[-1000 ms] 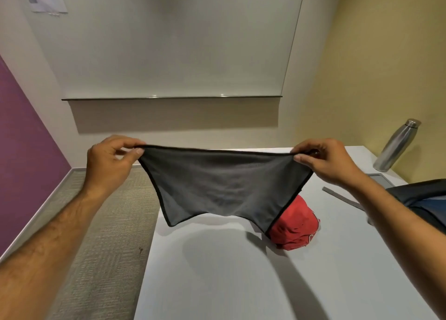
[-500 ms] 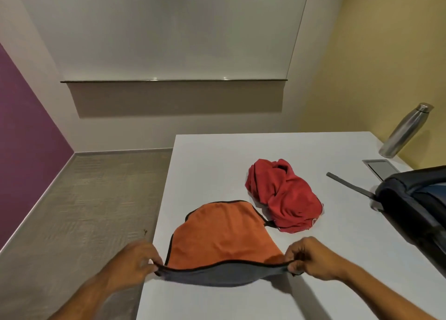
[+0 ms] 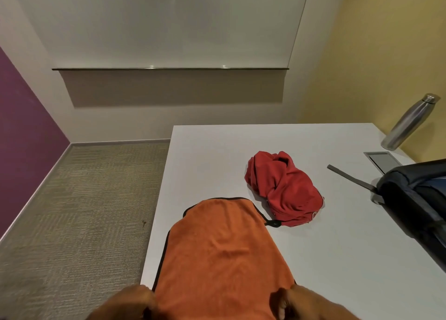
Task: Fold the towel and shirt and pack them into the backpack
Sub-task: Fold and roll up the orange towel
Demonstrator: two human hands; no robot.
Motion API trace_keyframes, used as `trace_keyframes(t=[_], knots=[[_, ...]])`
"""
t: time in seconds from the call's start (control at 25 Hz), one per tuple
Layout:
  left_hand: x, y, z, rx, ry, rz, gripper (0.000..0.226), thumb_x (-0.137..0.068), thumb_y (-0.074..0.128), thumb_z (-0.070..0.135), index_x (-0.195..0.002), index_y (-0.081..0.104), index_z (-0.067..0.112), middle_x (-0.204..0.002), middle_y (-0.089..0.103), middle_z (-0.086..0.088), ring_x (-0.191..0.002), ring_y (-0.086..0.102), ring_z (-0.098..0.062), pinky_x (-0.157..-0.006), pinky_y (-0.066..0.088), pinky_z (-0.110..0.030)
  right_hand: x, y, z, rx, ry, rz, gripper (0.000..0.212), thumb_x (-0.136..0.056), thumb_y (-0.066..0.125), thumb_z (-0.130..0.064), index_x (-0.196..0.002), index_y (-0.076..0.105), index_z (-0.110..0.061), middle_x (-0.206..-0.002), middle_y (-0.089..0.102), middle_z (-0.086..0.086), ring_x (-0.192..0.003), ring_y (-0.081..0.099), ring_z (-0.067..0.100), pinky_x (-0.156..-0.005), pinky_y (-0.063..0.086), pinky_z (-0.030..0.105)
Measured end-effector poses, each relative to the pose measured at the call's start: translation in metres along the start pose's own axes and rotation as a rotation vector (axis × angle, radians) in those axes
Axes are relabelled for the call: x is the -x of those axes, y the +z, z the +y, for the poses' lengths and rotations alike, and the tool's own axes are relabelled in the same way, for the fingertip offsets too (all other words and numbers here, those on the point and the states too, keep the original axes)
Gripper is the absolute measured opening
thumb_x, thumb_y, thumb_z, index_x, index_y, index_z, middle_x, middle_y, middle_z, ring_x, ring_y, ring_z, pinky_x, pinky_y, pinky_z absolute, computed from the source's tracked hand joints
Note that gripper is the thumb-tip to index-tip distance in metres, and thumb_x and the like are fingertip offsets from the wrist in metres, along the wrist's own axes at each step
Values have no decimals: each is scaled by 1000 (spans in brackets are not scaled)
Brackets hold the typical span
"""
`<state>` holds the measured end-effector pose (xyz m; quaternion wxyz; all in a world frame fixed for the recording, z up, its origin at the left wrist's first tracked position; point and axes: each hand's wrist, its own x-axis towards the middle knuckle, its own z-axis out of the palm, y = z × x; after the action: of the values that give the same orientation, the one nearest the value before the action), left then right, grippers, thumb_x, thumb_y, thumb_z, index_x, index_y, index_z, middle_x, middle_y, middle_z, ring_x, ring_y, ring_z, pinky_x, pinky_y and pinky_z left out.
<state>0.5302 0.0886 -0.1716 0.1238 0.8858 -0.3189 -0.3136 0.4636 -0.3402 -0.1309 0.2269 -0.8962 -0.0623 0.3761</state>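
On white table (image 3: 337, 259), orange towel (image 3: 222, 252), near corners in both hands' curled fingers (image 3: 281, 306).

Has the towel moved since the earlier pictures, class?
Yes. The towel has come down from the air onto the table, orange side up, spread toward the near edge beside the red shirt.

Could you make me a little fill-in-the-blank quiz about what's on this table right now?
1. The orange towel with black edging lies spread on the white ______.
2. The crumpled shirt beside it is ______ in colour.
3. The tall steel bottle stands by the ______ wall.
4. The dark backpack lies to the ______ of the shirt.

Missing words: table; red; yellow; right
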Motion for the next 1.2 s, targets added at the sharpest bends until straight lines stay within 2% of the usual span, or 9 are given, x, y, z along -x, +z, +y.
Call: trace_keyframes(t=[0.08,0.12,0.24,0.32,0.4,0.6,0.84,1.04,1.2], knots=[[-1,-9,6,-42,-90,29,30,-98,48,25,-119,70,21,-127,63,7,-120,56,-7,-94,38,-8,-3,-5,-3,60,-22,83,16,-84,60,-24,-74,73,-21,-89,72,-7,-86,66,6,-74,53,19],[-5,-20,9,17,-192,46,25,-94,54,32,-109,74,29,-118,67,13,-112,60,-3,-93,42,-12,-7,-11,-2,75,-24,145,13,-81,64,-35,-74,70,-26,-82,71,-10,-80,65,5,-73,53,20],[-21,-49,-1,239,-293,206,17,-77,68,53,-82,75,37,-85,69,29,-78,63,6,-73,52,-19,-35,-41,2,-83,50,412,14,-79,66,-44,-74,70,-31,-74,71,-13,-72,65,4,-76,54,29],[-45,-68,-8,304,-377,380,10,-81,71,45,-80,74,36,-80,69,26,-71,62,6,-68,52,-19,-55,-61,2,-89,143,654,11,-83,68,-39,-78,72,-30,-67,67,-11,-65,61,6,-66,51,29],[-75,-86,-12,348,-421,512,4,-85,71,37,-85,73,33,-80,70,20,-71,63,3,-69,53,-21,-75,-78,-2,-74,185,750,10,-85,68,-34,-87,75,-27,-71,69,-9,-67,62,9,-61,46,27],[-141,-106,-31,399,-601,628,16,-91,66,25,-105,71,18,-95,70,4,-86,65,-13,-76,53,-27,-120,-94,-11,97,285,705,21,-91,52,-29,-96,71,-20,-93,74,2,-86,68,23,-65,49,31],[-177,-98,-40,419,-713,538,27,-88,70,26,-113,67,18,-112,69,-3,-98,65,-19,-85,52,-29,-147,-88,-6,121,410,626,21,-95,47,-23,-106,63,-14,-105,68,7,-97,64,26,-69,40,31],[-184,-94,-39,388,-708,511,23,-81,75,33,-100,66,23,-106,67,2,-91,62,-16,-76,47,-26,-155,-79,-2,44,440,610,24,-96,47,-27,-110,62,-14,-106,68,6,-98,64,25,-74,47,32],[-186,-97,-32,357,-698,474,14,-82,70,23,-71,64,19,-81,70,2,-71,61,-14,-66,48,-26,-157,-76,-7,-16,470,647,17,-94,50,-25,-101,64,-18,-99,69,4,-81,58,20,-67,43,28]])
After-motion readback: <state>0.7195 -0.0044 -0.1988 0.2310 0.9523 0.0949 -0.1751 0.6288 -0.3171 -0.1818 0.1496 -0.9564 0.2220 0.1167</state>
